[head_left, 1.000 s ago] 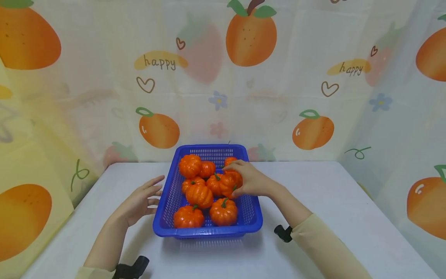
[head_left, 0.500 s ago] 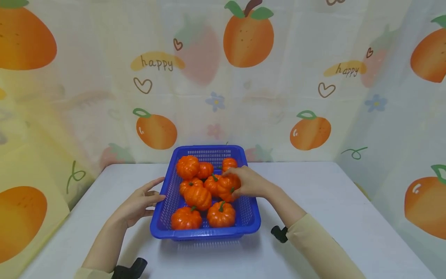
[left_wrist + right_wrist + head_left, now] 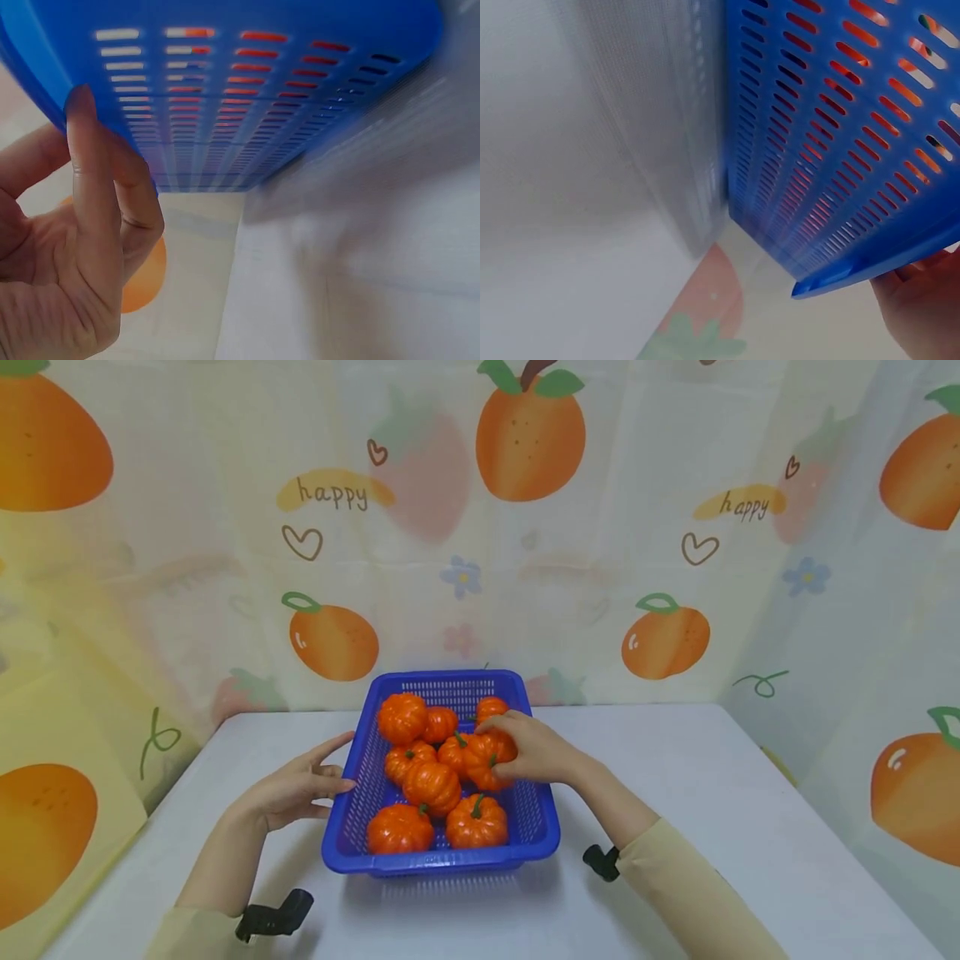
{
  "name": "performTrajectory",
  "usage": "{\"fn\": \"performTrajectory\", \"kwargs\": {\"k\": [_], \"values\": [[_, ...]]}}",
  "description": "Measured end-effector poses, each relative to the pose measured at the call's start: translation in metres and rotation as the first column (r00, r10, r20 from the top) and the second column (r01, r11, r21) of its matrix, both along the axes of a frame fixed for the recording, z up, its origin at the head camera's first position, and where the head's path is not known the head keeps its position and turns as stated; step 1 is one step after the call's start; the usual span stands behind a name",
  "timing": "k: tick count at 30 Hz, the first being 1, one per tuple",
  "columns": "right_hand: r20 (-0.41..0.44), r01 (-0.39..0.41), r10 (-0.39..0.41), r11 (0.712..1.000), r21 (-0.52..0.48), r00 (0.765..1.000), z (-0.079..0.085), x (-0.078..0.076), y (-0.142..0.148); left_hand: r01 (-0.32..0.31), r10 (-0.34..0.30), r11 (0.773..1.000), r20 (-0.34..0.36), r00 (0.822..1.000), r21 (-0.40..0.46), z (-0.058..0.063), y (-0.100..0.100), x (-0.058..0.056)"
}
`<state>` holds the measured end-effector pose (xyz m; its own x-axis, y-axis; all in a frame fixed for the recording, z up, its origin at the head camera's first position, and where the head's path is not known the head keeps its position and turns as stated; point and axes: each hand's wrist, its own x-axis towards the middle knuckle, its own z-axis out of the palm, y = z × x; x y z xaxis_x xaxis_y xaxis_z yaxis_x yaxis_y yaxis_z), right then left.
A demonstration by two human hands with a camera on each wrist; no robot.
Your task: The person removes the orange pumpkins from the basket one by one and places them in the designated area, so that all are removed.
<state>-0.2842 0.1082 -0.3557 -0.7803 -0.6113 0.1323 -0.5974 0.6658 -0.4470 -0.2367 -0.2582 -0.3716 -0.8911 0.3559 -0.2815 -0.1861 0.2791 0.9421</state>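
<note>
A blue plastic basket (image 3: 442, 862) with slotted walls stands on the white table, holding several small orange pumpkins. My right hand (image 3: 542, 748) reaches over its right rim and grips a pumpkin (image 3: 489, 764), fingers over the top and thumb at the near side. Outside the left wall, my left hand (image 3: 300, 789) touches the basket with bent, loosely spread fingers. In the left wrist view, a fingertip (image 3: 81, 101) rests at the rim. Most of the right hand is hidden behind the basket wall in the right wrist view.
Near the front of the basket lie two pumpkins, one left (image 3: 400, 829) and one right (image 3: 477, 822). Another pumpkin (image 3: 432, 787) sits mid-basket. White tabletop (image 3: 660, 760) extends on both sides, with a fruit-print curtain (image 3: 525, 610) behind it.
My left hand has come against the basket's left side. The right hand stays at the same pumpkin. A mid-basket pumpkin has rolled slightly toward the front right.
</note>
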Motion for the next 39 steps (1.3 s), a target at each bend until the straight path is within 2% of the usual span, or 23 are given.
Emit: {"fn": "performTrajectory", "kwargs": {"k": [6, 10, 13, 16, 21, 29, 35, 39], "values": [[0.004, 0.02, -0.02, 0.998, -0.063, 1.0, 0.001, -0.001, 0.001, 0.037, -0.037, 0.999, 0.014, 0.999, 0.011, 0.003, -0.004, -0.009], [0.012, 0.033, -0.031, 0.989, -0.142, 0.999, 0.001, -0.004, 0.003, 0.016, -0.016, 1.0, 0.024, 1.0, -0.002, 0.003, -0.002, -0.017], [0.052, 0.051, -0.039, 0.965, -0.256, 0.998, 0.004, -0.009, 0.005, -0.019, 0.019, 1.0, 0.029, 0.999, -0.001, 0.003, 0.0, -0.023], [0.122, 0.121, -0.083, 0.927, -0.354, 0.989, 0.008, -0.017, 0.011, -0.028, 0.028, 1.0, 0.031, 0.999, 0.006, 0.003, 0.002, -0.027], [0.229, 0.239, -0.147, 0.858, -0.454, 0.962, 0.017, -0.031, 0.025, -0.019, 0.019, 1.0, 0.03, 0.999, 0.006, 0.003, 0.001, -0.029], [0.292, 0.357, -0.235, 0.791, -0.496, 0.927, 0.021, -0.052, 0.047, -0.029, 0.029, 1.0, 0.03, 0.999, 0.011, 0.004, -0.001, -0.024], [0.352, 0.476, -0.335, 0.732, -0.487, 0.874, 0.012, -0.066, 0.066, -0.018, 0.018, 1.0, 0.022, 1.0, -0.007, 0.003, 0.0, -0.026], [0.361, 0.536, -0.403, 0.715, -0.449, 0.841, 0.006, -0.074, 0.072, -0.018, 0.018, 1.0, 0.022, 1.0, -0.015, 0.004, 0.001, -0.026]]}}
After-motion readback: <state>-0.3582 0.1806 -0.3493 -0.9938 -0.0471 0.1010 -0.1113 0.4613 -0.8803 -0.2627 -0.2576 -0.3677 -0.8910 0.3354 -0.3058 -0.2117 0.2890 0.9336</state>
